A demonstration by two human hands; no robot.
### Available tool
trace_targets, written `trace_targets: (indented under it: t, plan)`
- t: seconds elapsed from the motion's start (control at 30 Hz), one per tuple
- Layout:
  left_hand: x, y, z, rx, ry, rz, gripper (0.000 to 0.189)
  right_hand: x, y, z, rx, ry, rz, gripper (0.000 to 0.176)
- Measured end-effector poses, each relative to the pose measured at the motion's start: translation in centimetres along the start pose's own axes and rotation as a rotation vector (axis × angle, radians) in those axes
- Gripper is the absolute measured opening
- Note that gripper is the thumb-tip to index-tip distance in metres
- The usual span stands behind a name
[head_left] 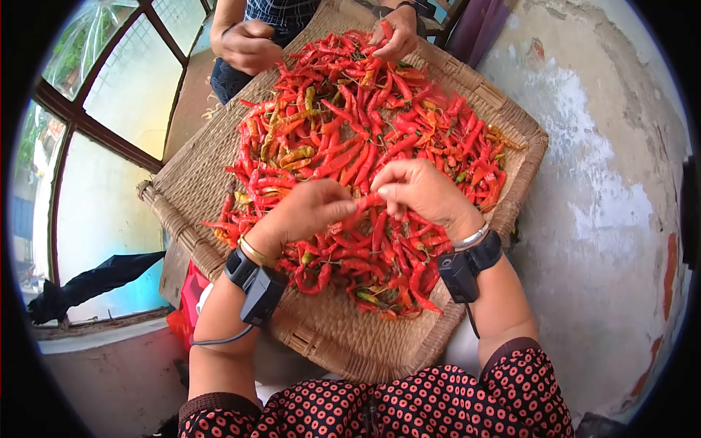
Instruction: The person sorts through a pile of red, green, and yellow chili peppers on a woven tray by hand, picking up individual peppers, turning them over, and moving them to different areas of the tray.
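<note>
Over a heap of red chili peppers (350, 139) on a woven tray (343, 332), my two hands meet near the middle. My left hand (310, 212) has its thumb and fingers closed on the left end of a red pepper (367, 201). My right hand (420, 191) pinches the same pepper's other end between thumb and forefinger. A few yellow and orange peppers (296, 155) lie among the red ones. Black devices are strapped to both my wrists, beside bracelets.
Across the tray, another person's fist (250, 47) rests near the far left rim, and their other hand (395, 36) holds a red pepper. A framed window (120, 95) and black umbrella (95, 285) are left; a worn wall (599, 168) stands right.
</note>
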State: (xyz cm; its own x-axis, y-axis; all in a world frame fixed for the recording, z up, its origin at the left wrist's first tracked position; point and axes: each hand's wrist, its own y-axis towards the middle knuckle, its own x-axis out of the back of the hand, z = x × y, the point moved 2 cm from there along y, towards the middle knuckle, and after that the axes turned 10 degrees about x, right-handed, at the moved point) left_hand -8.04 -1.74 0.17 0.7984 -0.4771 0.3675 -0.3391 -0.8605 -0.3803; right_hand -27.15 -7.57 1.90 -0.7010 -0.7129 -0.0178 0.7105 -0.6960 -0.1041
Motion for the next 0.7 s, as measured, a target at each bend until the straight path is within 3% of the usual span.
trace_targets:
  t: [0.07, 0.1, 0.13, 0.27, 0.33, 0.37, 0.43, 0.57, 0.7]
  plan:
    - [1.0, 0.0, 0.1, 0.079, 0.116, -0.285, 0.022, 1.2, 0.3, -0.1, 0.083, 0.049, -0.091, 0.016]
    - [1.1, 0.0, 0.4, 0.06, 0.194, -0.38, 0.026, 0.9, 0.4, 0.2, 0.187, 0.252, -0.224, 0.02]
    - [1.0, 0.0, 0.5, 0.057, 0.194, -0.378, 0.026, 0.5, 0.7, 0.5, 0.29, 0.455, -0.355, 0.024]
    - [0.4, 0.1, 0.4, 0.001, 0.327, -0.36, 0.021, 1.3, 1.0, -1.6, 0.272, 0.391, -0.59, 0.026]
    - [0.2, 0.1, 0.6, 0.01, 0.374, -0.332, 0.02, 1.9, 0.8, -3.0, 0.27, -0.368, -0.279, 0.022]
    - [0.1, 0.2, 0.6, -0.044, 0.498, -0.337, 0.022, 2.0, 0.3, -2.9, 0.269, -0.371, -0.28, 0.022]
    - [-0.1, 0.2, 0.9, -0.106, 0.62, -0.347, 0.025, 1.0, -0.8, -1.9, 0.071, -0.943, -0.013, 0.017]
    - [-0.6, 0.4, 1.7, -0.138, 0.724, -0.328, 0.03, 0.5, -2.0, -2.2, -0.038, -1.304, 0.083, 0.022]
    - [-1.0, 0.3, 1.5, -0.102, 0.858, -0.313, 0.029, -0.7, -2.0, -2.8, -0.083, -1.445, 0.091, 0.03]
